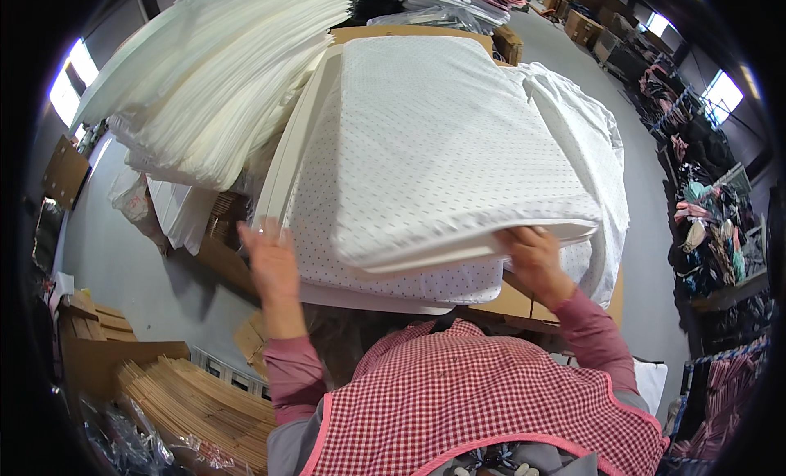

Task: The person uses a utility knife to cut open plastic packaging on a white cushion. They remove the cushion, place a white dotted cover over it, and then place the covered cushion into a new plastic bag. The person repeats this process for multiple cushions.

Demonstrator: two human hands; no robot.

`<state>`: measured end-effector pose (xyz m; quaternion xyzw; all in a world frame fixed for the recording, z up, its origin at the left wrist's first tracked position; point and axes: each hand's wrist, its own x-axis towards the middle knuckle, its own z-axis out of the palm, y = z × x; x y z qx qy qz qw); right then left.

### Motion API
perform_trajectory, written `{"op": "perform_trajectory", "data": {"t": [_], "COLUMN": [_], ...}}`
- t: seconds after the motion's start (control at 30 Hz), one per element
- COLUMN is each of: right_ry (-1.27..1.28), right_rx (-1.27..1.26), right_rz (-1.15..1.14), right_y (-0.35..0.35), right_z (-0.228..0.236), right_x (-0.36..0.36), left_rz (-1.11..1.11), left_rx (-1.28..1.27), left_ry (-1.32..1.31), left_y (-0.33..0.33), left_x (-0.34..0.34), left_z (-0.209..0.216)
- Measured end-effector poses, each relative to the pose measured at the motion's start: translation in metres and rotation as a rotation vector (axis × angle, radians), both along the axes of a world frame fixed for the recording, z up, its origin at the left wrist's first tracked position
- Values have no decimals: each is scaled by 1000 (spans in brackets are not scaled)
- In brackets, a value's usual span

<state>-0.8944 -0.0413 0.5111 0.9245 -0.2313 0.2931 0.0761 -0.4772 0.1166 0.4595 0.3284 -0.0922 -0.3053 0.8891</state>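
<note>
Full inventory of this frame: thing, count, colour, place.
Dotted panels: two visible, white, centre.
Loose fabric: count unclear, white, right of panels.
Plain boards: several, white, panels' left side.
Sheet stack: one, white, upper left.
Cardboard sheets: many, brown, lower left.
Plastic wrap: count unclear, clear, lower left.
Boxes: several, brown, far upper right.
Assorted goods: many, mixed colours, right side.
Floor: one, grey, around.
Apron: one, red-checked, bottom centre.
Left hand: one, pink-sleeved, left of panels.
Right hand: one, pink-sleeved, at panel's edge.
</note>
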Motion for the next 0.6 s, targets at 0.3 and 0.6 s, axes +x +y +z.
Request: {"op": "perform_trajectory", "data": {"t": [0.3, 0.6], "right_ry": [13, -389], "right_rx": [-362, -688], "right_rz": [-181, -536], "right_y": [28, -10], "right_z": [50, 291], "right_x": [14, -122], "left_rz": [-734, -381], "left_rx": [256, 62], "left_ry": [-592, -703], "left_y": [-94, -180], "left_x": [-47, 9], "left_z": [58, 117]}}
